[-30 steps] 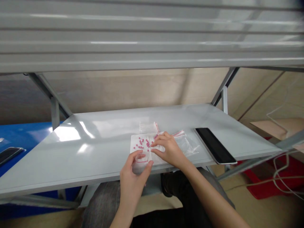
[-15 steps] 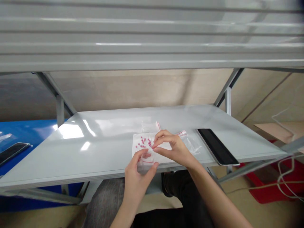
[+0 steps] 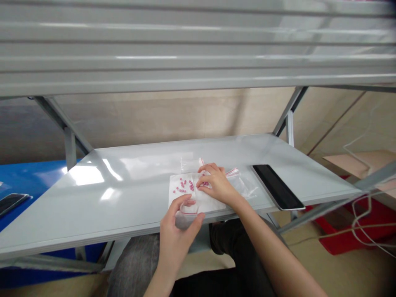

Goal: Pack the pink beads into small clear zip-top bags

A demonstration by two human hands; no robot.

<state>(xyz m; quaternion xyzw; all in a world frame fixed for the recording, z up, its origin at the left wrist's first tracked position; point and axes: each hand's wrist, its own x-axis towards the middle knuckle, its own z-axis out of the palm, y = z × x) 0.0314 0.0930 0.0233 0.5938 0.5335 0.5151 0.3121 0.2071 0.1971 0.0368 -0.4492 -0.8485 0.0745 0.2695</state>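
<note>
Many round pink beads (image 3: pixel 191 186) on white paper (image 3: pixel 208 203), clear bag (image 3: pixel 188 208) in left grip (image 3: pixel 177 231), right grip (image 3: pixel 220 187), hold unclear.

Bunch of tiny round pink beads (image 3: pixel 192 187) scattered loose on a flat white sheet (image 3: pixel 213 204), some bunched up. Small clear plastic bag with a red line (image 3: pixel 189 209) is by the sheet's near edge.
</note>
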